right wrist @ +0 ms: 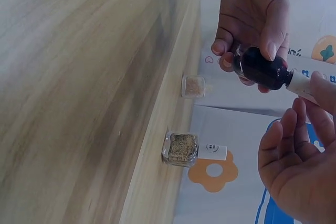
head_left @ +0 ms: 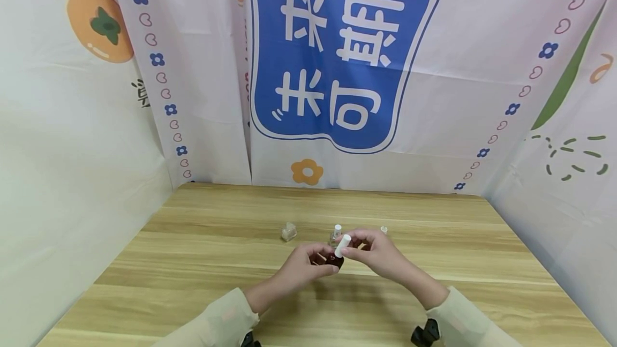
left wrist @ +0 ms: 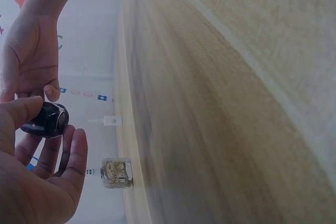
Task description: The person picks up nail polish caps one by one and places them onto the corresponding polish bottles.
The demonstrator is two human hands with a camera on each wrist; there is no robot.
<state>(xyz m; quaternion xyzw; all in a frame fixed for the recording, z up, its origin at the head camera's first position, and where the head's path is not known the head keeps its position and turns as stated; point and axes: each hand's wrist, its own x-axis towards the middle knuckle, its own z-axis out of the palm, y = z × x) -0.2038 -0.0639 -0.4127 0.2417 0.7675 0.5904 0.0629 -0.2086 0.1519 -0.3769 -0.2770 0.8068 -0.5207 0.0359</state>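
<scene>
A small rounded bottle of dark nail polish (right wrist: pixel 261 68) is held up above the wooden table, tilted. My left hand (head_left: pixel 301 266) grips its glass body between thumb and fingers. The long white cap (head_left: pixel 343 245) sits at the bottle's neck, and my right hand (head_left: pixel 378 253) pinches it. In the left wrist view the bottle's base faces the camera and the cap is hidden. Just behind the hands stands a square nail polish bottle with gold glitter (right wrist: pixel 182 148), its white cap (right wrist: pixel 212 152) on.
A square clear bottle with pale contents (head_left: pixel 289 232), no cap on it, stands behind and left of the hands. A loose white cap (left wrist: pixel 113 120) stands on the table at the right, its thin brush pointing up. Printed cloth (head_left: pixel 212 138) hangs behind the wooden table (head_left: pixel 193 261).
</scene>
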